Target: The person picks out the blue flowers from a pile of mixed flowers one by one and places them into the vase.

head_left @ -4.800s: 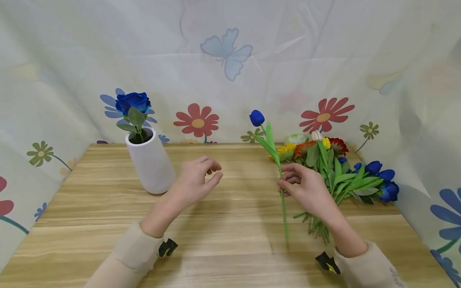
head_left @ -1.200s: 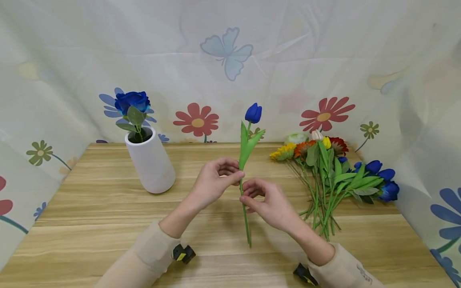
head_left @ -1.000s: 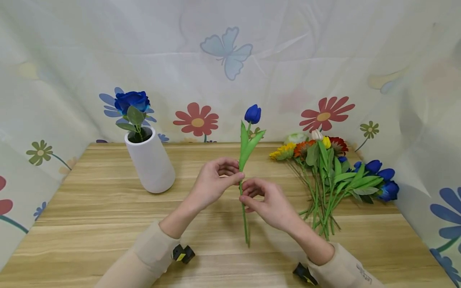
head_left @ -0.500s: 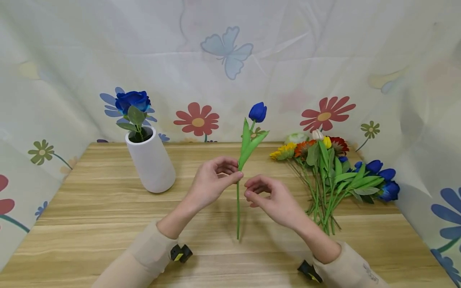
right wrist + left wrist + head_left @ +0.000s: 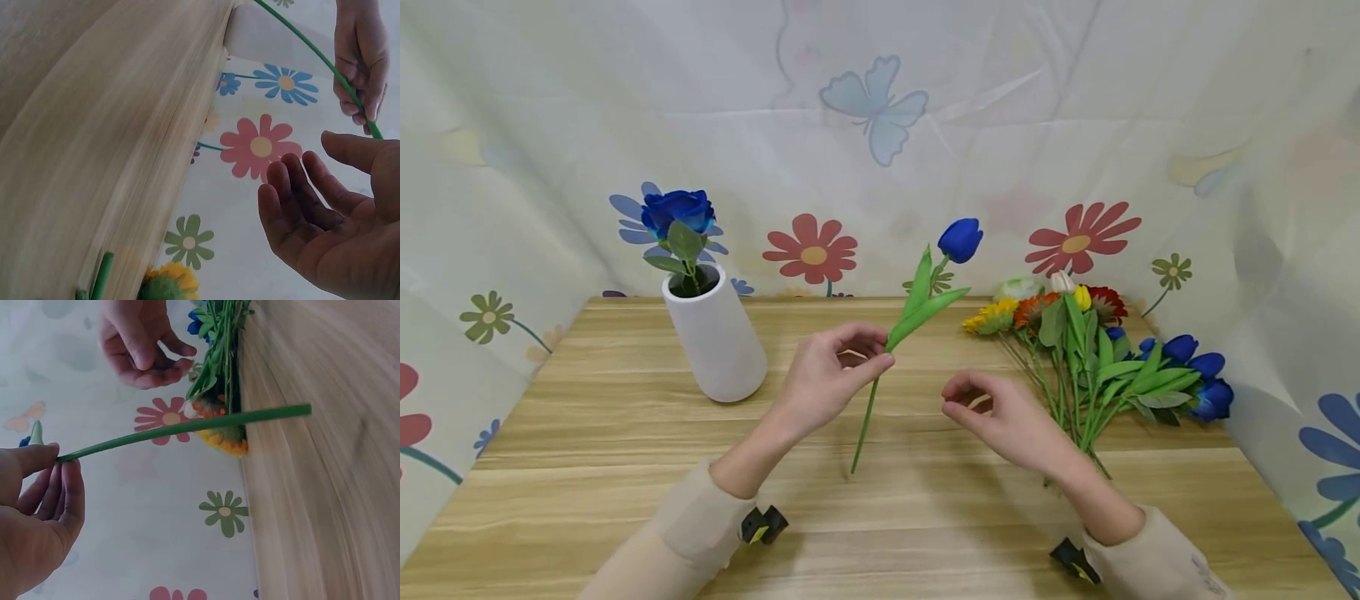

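Between thumb and fingers my left hand [image 5: 830,372] pinches a blue artificial tulip [image 5: 960,241] by its green stem, just under the leaves. The bloom leans to the upper right, and the stem's lower end hangs over the table. In the left wrist view the bare stem [image 5: 187,427] stretches away from the fingertips. My right hand [image 5: 1003,417] hovers apart from the tulip, its fingers loosely bent; the right wrist view shows that hand [image 5: 337,212] holding nothing. On the left stands a white vase [image 5: 715,342] with one blue rose [image 5: 677,213] in it.
A pile of artificial flowers [image 5: 1078,358] lies on the table at the right, with yellow, orange, red, white and blue heads. The wooden table [image 5: 587,467] ends at the back against a flower-printed curtain [image 5: 880,192].
The right hand brought the tulip to the middle, and the left hand took hold of it. The right hand has let go and drawn back rightward; the left moved slightly left, tilting the tulip right.
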